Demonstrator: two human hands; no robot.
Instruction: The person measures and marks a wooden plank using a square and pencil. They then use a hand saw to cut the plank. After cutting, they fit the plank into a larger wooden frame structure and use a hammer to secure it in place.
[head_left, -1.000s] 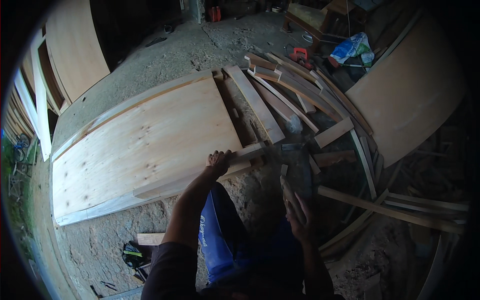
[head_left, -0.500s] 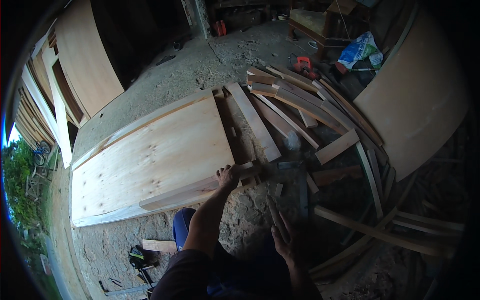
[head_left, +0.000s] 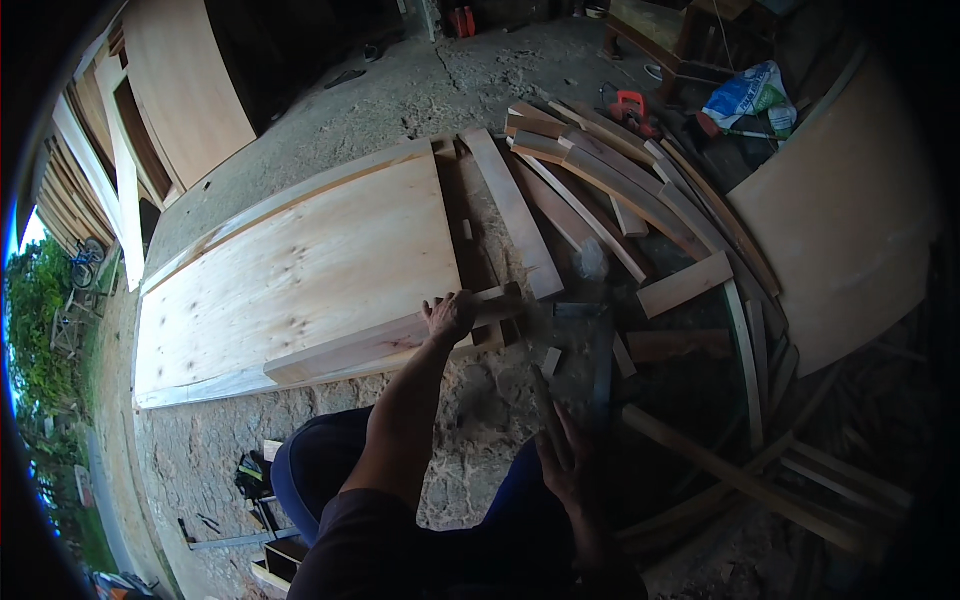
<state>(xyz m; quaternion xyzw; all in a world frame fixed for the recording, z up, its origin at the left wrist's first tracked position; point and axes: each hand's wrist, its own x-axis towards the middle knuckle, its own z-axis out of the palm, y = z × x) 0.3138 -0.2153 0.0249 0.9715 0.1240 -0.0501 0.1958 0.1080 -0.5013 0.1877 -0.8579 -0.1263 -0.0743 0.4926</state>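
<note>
1. Left hand: fingers curled over the wooden beam, gripping it near its right end.
2. Wooden beam: lies lengthwise along the near edge of the pale plywood panel; its right end extends past the panel's right edge.
3. Right hand: closed around a long narrow object, held tilted, upper end toward the beam. The area is dark; the object's exact kind cannot be told.
4. Small wood block: on the floor, just beyond the upper end of the long narrow object.
5. Loose board: right of the panel, apart from it.
6. Lumber pile: farther right, pieces overlapping.
7. Brown sheet: at far right, beside the pile.
</note>
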